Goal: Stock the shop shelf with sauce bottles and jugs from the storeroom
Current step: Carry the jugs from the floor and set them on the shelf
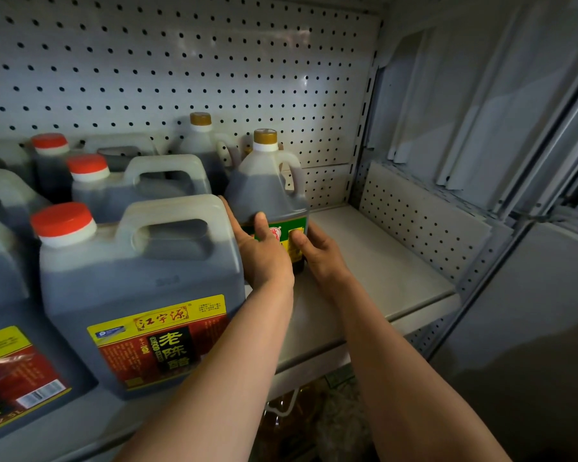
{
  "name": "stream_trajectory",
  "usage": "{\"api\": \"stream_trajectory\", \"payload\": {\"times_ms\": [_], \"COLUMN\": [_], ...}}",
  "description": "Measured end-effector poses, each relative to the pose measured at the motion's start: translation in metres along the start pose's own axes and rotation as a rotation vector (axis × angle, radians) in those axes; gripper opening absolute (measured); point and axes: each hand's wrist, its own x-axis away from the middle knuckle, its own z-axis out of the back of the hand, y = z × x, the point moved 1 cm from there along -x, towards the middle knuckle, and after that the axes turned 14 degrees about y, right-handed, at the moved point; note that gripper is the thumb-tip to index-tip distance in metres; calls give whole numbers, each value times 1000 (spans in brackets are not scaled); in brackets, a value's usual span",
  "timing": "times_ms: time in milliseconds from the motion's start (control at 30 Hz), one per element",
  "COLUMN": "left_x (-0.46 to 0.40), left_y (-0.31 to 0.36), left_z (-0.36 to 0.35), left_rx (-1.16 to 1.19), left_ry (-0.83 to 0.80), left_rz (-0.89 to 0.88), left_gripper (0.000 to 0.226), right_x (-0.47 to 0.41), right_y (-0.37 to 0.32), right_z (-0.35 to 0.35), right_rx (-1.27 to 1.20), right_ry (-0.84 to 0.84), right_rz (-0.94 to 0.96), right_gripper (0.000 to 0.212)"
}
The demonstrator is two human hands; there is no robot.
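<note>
On the shelf (377,261), beside the red-capped jug (141,278), the gold-capped sauce bottle (267,188) stands upright, the left hand (264,255) and right hand (317,255) both gripping its lower labelled body.

We had only one view, worn at head height, and it looked forward and down onto the shelf (374,261) from close in. It faced the pegboard back panel (181,61) nearly square on, with the wide lens bowing the edges. Both forearms reached in from the bottom of the frame.
</note>
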Motion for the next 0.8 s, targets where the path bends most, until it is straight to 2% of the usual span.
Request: {"api": "stream_trajectory", "payload": {"times_ms": [367,533,700,800], "left_x": [-3,-2,17,26], "left_y": [-7,-4,-4,-6], "left_z": [-5,-3,2,9], "left_rx": [-51,-76,-193,-207], "left_ry": [52,34,-3,-35], "left_rz": [-61,-58,-129,-179], "left_gripper": [62,62,78,79], "right_x": [1,2,8,15], "right_y": [-1,-3,-9,-14], "right_z": [0,3,6,14], "right_rx": [64,102,123,149], "right_ry": [-12,-20,-19,64], "right_rz": [23,27,7,-38], "right_gripper": [30,32,39,43]}}
